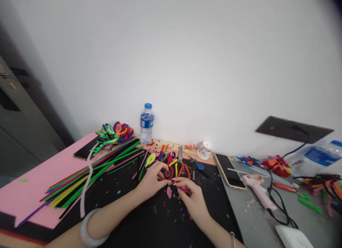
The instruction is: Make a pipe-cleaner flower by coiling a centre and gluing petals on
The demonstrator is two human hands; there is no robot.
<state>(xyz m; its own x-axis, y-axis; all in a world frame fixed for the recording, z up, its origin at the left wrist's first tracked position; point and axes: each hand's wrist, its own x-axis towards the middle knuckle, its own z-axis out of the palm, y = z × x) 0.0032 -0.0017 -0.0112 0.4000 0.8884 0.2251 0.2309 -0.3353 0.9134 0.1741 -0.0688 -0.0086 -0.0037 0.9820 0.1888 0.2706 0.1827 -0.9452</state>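
Black mat (149, 219), lower centre. Pipe cleaners (88, 177), left, fanned lengthwise toward upper right. Left hand (151, 180) pinching red-green coil (168, 173). Right hand (191, 194), just right, fingers closed on pink stem (181, 188), its axis pointing left at coil.

We find the pipe cleaner bundle (91, 173) lying left of our left hand (151, 180), partly on the foam sheet (32, 191). The water bottle (146, 123) stands behind it at the wall. The phone (229, 170) lies right of our right hand (192, 198), the glue gun (258, 191) just beside it.
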